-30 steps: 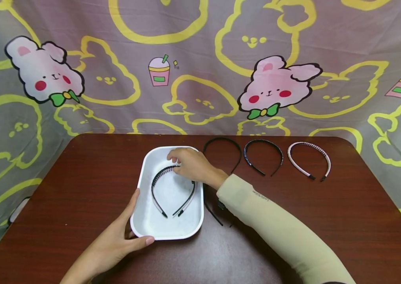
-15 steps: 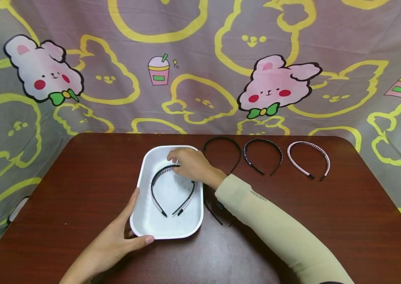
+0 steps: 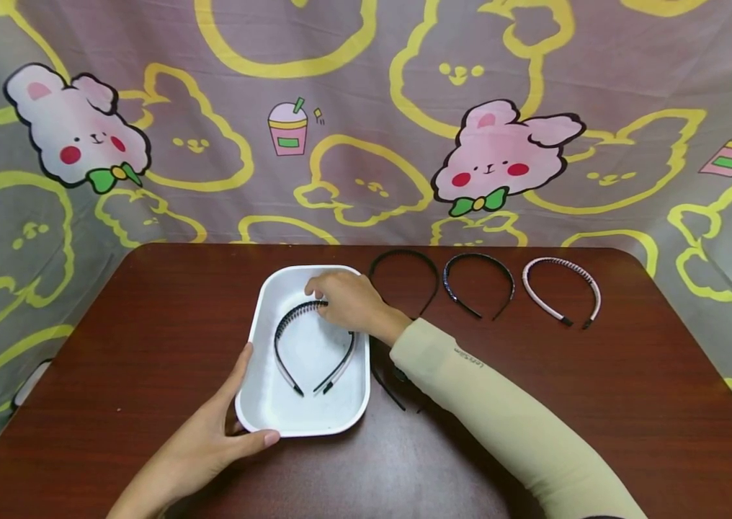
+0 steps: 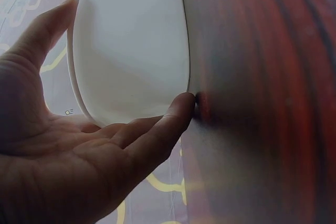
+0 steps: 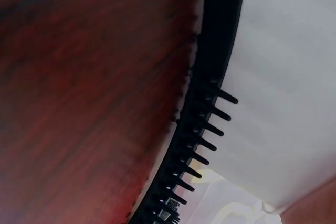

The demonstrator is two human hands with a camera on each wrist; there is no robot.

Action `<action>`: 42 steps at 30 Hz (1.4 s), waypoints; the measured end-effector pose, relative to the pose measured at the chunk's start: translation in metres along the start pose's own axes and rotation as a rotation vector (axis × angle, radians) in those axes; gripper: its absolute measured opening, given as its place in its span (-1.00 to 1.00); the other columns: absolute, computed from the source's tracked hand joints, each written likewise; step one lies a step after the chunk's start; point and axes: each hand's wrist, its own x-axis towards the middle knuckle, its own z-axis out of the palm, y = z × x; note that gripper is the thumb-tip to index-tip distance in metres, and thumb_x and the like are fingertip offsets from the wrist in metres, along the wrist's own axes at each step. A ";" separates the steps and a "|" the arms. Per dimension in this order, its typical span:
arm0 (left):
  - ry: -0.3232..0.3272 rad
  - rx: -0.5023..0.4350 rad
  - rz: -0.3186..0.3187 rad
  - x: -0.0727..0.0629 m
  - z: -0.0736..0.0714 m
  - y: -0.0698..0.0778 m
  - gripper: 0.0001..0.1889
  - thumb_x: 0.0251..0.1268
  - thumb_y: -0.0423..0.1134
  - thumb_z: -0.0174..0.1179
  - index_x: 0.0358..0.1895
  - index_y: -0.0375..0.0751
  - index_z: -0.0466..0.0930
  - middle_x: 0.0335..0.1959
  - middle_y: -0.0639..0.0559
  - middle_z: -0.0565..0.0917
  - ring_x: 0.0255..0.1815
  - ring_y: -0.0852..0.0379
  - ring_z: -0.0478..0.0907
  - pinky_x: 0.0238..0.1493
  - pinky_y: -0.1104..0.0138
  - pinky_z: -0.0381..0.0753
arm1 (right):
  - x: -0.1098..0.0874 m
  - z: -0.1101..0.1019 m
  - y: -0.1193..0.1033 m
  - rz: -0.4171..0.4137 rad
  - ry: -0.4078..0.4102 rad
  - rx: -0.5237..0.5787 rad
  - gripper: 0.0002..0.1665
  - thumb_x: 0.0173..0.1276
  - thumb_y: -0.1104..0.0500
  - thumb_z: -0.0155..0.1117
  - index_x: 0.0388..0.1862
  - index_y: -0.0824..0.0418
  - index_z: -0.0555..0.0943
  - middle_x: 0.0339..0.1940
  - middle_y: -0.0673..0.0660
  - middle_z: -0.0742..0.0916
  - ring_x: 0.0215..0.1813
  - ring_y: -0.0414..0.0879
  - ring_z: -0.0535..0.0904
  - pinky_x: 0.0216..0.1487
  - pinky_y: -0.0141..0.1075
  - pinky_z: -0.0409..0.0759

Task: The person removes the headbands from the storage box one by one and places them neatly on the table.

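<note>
A white rectangular tray (image 3: 252, 404) stands on the table. Inside it lies a black toothed headband (image 3: 278, 353), with a pale pink headband (image 3: 342, 371) closely following its curve. My left hand (image 3: 207, 429) grips the tray's near left corner, thumb along the front wall and fingers on the left side. In the left wrist view the tray wall (image 4: 131, 40) sits within the hand's curve. Reaching over the tray's far right, my right hand (image 3: 351, 301) pinches the top of the black headband; its fingertips are partly hidden. The black teeth appear close up in the right wrist view.
Right of the tray lie a black headband (image 3: 403, 251), a blue-and-black headband (image 3: 449, 287) and a pale pink headband (image 3: 593, 282). Another dark headband (image 3: 390, 391) is partly covered by the right forearm. A patterned cloth (image 3: 353, 79) hangs behind the brown table (image 3: 113, 346).
</note>
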 end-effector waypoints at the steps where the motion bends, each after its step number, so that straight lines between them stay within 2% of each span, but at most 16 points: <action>1: 0.004 0.009 0.004 0.000 0.000 0.000 0.27 0.22 -0.01 0.54 0.74 0.25 -0.36 0.75 -0.25 -0.16 0.58 -0.25 0.22 0.17 0.66 0.39 | 0.000 0.000 0.000 0.001 -0.003 -0.005 -0.61 0.46 0.14 0.41 0.25 0.00 0.71 0.05 -0.06 0.82 0.17 -0.10 0.69 0.18 0.06 0.64; 5: 0.003 0.004 0.005 0.000 0.000 0.000 0.28 0.22 -0.02 0.54 0.74 0.25 -0.36 0.75 -0.25 -0.16 0.57 -0.26 0.22 0.17 0.65 0.40 | 0.000 0.000 -0.001 0.002 -0.006 -0.011 -0.60 0.46 0.16 0.40 0.25 0.00 0.71 0.05 -0.06 0.82 0.17 -0.10 0.69 0.18 0.05 0.64; 9: 0.001 0.003 0.003 0.000 -0.001 0.001 0.28 0.23 -0.02 0.54 0.74 0.26 -0.36 0.75 -0.25 -0.16 0.56 -0.25 0.24 0.16 0.65 0.41 | -0.001 0.000 -0.001 -0.006 -0.003 -0.021 -0.58 0.44 0.26 0.34 0.24 0.00 0.72 0.09 -0.05 0.82 0.16 -0.08 0.68 0.15 0.03 0.66; 15: 0.004 0.034 -0.004 0.000 -0.002 0.002 0.28 0.22 0.02 0.53 0.73 0.27 -0.37 0.76 -0.23 -0.14 0.61 -0.25 0.15 0.20 0.72 0.27 | -0.001 0.001 0.000 -0.012 0.001 -0.037 -0.48 0.38 0.41 0.22 0.20 -0.03 0.75 0.13 -0.06 0.81 0.12 -0.07 0.67 0.10 0.02 0.66; 23: 0.012 0.066 -0.015 0.000 -0.001 0.001 0.29 0.20 0.06 0.53 0.73 0.28 -0.37 0.76 -0.20 -0.13 0.64 -0.26 0.06 0.20 0.80 0.10 | 0.000 0.000 0.001 -0.005 -0.009 -0.024 -0.41 0.36 0.46 0.13 0.18 -0.05 0.76 0.16 -0.07 0.80 0.17 -0.08 0.66 0.14 0.03 0.65; 31: 0.007 0.061 -0.025 0.000 -0.001 0.000 0.29 0.20 0.06 0.53 0.73 0.27 -0.37 0.76 -0.21 -0.14 0.65 -0.26 0.05 0.20 0.80 0.10 | -0.002 0.002 0.003 0.014 0.036 0.081 -0.53 0.40 0.40 0.19 0.11 -0.04 0.78 -0.02 -0.06 0.81 0.10 -0.13 0.68 0.10 0.04 0.62; 37: 0.012 0.055 -0.024 0.000 0.000 -0.001 0.29 0.20 0.05 0.54 0.73 0.28 -0.36 0.76 -0.19 -0.14 0.65 -0.26 0.04 0.20 0.81 0.09 | -0.003 0.002 0.003 0.029 0.057 0.130 -0.72 0.48 0.27 0.33 0.01 -0.05 0.81 0.02 -0.09 0.83 0.09 -0.12 0.69 0.13 0.08 0.58; 42: 0.015 0.067 -0.025 0.001 0.000 0.000 0.29 0.19 0.06 0.54 0.73 0.28 -0.36 0.76 -0.19 -0.13 0.64 -0.24 0.08 0.21 0.76 0.18 | -0.002 0.002 0.003 0.037 0.072 0.158 -0.73 0.48 0.24 0.37 0.03 -0.07 0.82 0.03 -0.11 0.83 0.06 -0.13 0.69 0.13 0.04 0.54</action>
